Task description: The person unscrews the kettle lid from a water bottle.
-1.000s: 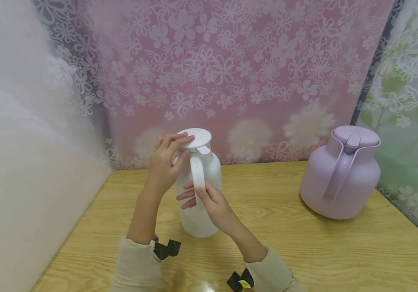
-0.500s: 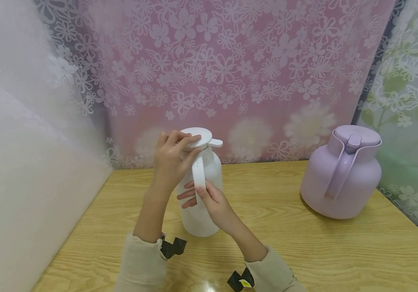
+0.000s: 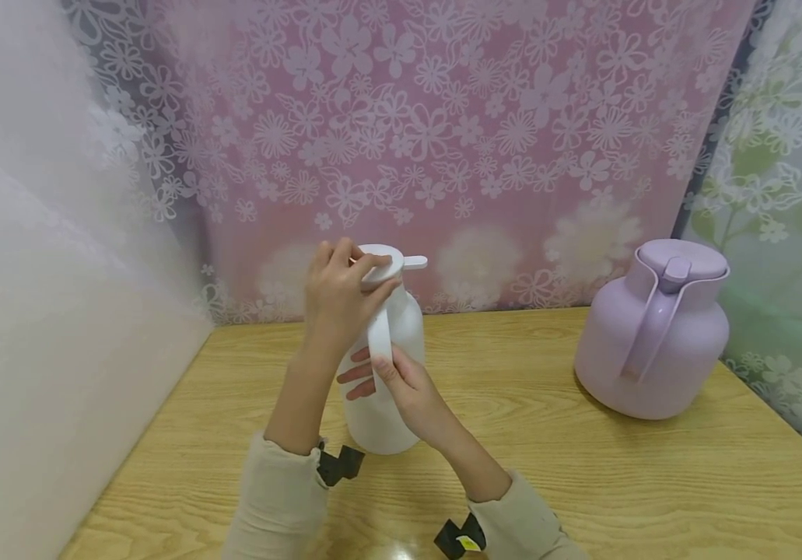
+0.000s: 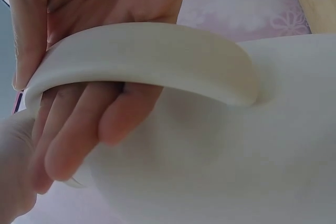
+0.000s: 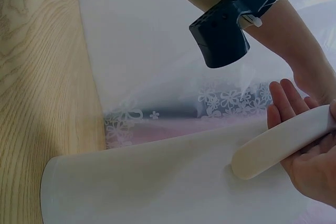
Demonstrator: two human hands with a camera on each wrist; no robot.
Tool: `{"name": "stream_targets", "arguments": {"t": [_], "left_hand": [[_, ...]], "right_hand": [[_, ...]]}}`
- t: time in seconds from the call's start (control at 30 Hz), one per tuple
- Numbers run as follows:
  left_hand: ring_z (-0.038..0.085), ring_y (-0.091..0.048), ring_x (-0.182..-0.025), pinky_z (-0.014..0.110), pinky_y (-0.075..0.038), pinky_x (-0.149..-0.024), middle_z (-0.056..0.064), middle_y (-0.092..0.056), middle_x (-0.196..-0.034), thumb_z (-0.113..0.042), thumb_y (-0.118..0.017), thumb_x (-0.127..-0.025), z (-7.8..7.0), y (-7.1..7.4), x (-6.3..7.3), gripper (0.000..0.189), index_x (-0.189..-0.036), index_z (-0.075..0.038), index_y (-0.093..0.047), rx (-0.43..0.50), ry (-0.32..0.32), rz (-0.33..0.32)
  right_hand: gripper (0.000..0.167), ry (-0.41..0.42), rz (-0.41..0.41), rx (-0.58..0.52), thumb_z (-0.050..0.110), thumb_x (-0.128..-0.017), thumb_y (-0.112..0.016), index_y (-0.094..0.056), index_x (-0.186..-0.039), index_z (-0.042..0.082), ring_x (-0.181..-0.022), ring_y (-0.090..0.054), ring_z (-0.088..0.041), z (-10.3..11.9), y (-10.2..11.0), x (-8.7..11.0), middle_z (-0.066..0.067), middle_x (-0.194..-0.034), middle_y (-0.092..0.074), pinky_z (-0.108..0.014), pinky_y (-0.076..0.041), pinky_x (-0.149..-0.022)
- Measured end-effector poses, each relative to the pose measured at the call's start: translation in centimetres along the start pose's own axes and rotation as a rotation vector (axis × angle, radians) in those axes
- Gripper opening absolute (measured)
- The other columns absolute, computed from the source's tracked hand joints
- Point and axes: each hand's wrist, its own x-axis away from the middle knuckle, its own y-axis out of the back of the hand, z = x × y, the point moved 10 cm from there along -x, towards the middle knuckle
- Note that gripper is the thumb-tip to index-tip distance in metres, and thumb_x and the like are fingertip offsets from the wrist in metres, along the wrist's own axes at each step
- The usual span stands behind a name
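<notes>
In the head view, a white thermos jug (image 3: 411,319) stands upright on the table. My left hand (image 3: 337,299) grips its round lid (image 3: 381,249) at the left side, fingers over the top and thumb beneath the rim. A small white tab (image 3: 415,263) sticks out to the right from the lid. My right hand (image 3: 415,397) holds the handle (image 3: 380,334), thumb on the outside and fingers passed through the loop toward the left. The left wrist view shows those fingers (image 4: 79,145) behind the curved handle. In the right wrist view, the handle crosses the right palm.
A lilac jug (image 3: 653,350) with its lid on stands on the right side of the wooden table (image 3: 513,404). Floral curtains (image 3: 443,117) hang behind, and a pale wall (image 3: 57,311) bounds the left. Black camera mounts sit at both wrists.
The left hand has turned rightward over the lid, and the lid's tab has swung from beside the handle's top out to the right. The right hand and the jug's body stay put.
</notes>
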Motion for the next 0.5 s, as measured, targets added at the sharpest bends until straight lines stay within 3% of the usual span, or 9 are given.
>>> {"name": "stream_targets", "arguments": {"t": [0.13,0.2,0.37,0.5], "left_hand": [[0.023,-0.040,-0.077,0.033,-0.036,-0.067,0.007,-0.051,-0.087,-0.027,-0.078,-0.074,0.3,-0.2,0.1,0.027,-0.093,-0.009,-0.071,0.034,0.009,0.015],[0.025,-0.042,-0.084,0.035,-0.037,-0.072,0.009,-0.053,-0.094,-0.028,-0.078,-0.075,0.9,-0.2,0.3,0.029,-0.097,-0.010,-0.070,0.088,0.045,0.010],[0.026,-0.036,-0.109,0.041,-0.035,-0.087,0.012,-0.047,-0.122,-0.031,-0.073,-0.079,3.3,-0.5,1.6,0.047,-0.117,-0.008,-0.060,0.299,0.229,-0.022],[0.025,-0.032,-0.118,0.046,-0.034,-0.092,0.013,-0.039,-0.132,-0.035,-0.070,-0.080,5.0,-1.7,2.5,0.064,-0.131,-0.006,-0.045,0.451,0.384,0.034]], "right_hand": [[0.037,0.007,0.001,-0.008,0.019,-0.102,-0.030,-0.044,-0.115,-0.013,-0.081,-0.062,-0.040,0.1,-0.1,0.0,-0.029,-0.100,-0.060,-0.055,-0.046,-0.075],[0.037,0.008,0.000,-0.016,0.018,-0.102,-0.030,-0.044,-0.115,-0.013,-0.081,-0.061,-0.042,0.1,-0.1,0.0,-0.030,-0.100,-0.059,-0.055,-0.046,-0.075],[0.034,0.009,-0.005,-0.009,0.015,-0.102,-0.030,-0.045,-0.114,-0.013,-0.081,-0.061,-0.042,0.2,-0.2,0.1,-0.031,-0.099,-0.059,-0.055,-0.046,-0.074],[0.033,0.015,-0.006,0.007,0.013,-0.102,-0.030,-0.046,-0.114,-0.014,-0.080,-0.062,-0.041,0.2,0.0,0.0,-0.030,-0.099,-0.060,-0.057,-0.046,-0.073]]}}
